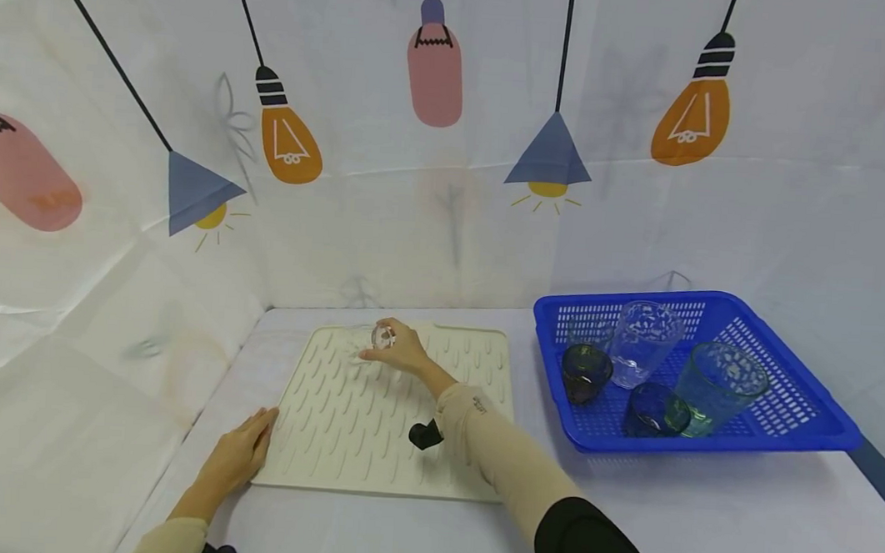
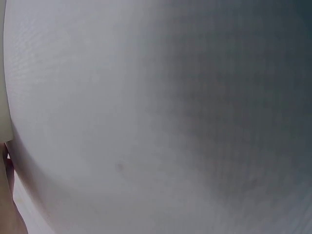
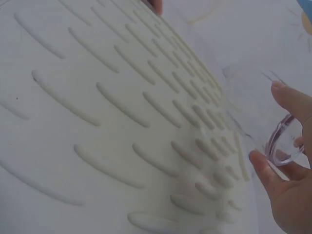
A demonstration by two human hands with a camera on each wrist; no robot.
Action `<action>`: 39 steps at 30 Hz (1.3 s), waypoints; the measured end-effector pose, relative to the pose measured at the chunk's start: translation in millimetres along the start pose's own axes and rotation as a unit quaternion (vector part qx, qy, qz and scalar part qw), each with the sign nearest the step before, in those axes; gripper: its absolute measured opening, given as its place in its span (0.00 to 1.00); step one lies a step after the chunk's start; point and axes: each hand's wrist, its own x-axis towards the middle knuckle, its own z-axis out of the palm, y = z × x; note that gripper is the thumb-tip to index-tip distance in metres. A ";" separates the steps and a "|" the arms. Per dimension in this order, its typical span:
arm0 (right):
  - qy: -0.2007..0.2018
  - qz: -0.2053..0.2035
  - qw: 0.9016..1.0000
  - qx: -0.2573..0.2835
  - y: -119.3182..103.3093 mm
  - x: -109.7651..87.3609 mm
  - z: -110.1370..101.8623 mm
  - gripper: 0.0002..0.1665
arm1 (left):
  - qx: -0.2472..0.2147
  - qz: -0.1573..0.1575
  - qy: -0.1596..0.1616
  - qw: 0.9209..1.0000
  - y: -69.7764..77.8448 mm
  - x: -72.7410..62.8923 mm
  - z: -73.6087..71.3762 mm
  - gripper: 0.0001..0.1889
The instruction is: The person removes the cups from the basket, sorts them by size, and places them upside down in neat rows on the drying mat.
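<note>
Over the far left part of a cream ridged drying mat (image 1: 352, 426), my right hand (image 1: 406, 351) holds a clear drinking glass (image 1: 382, 337) between thumb and fingers. In the right wrist view the round end of the glass (image 3: 279, 141) faces the camera, and fingers of the hand (image 3: 287, 190) curve around it. The far body of the glass is see-through and faint. My left hand (image 1: 236, 454) rests against the mat's left edge, its fingers stretched along the rim. The left wrist view has only a sliver of that hand (image 2: 10, 209).
A blue plastic basket (image 1: 711, 448) stands at the right of the white-covered table (image 1: 339, 530). Inside are several glasses, among them a tall clear one (image 1: 637, 345), a dark one (image 1: 586, 372) and a bluish-green one (image 1: 718, 391). A printed white sheet (image 1: 384, 240) hangs behind.
</note>
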 end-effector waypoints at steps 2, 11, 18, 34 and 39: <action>0.001 0.000 1.000 -0.009 -0.9 0.2 4.0 0.40 | 0.000 -0.001 -0.002 1.000 0.3 0.2 -0.6 0.19; -0.005 -0.022 0.995 -0.101 -1.1 2.6 19.4 0.42 | 0.006 -0.007 -0.007 1.000 0.1 0.9 -1.2 0.19; -0.004 -0.022 0.988 -0.153 -12.3 7.6 26.3 0.43 | 0.006 -0.019 -0.012 1.000 -0.8 1.0 -2.0 0.19; -0.020 -0.049 0.969 -0.243 -28.4 12.6 35.5 0.38 | 0.002 -0.012 -0.006 1.000 0.0 0.8 1.6 0.19; -0.018 -0.049 0.962 -0.269 -33.7 13.5 42.1 0.37 | 0.006 -0.013 -0.007 1.000 -1.1 0.0 0.1 0.19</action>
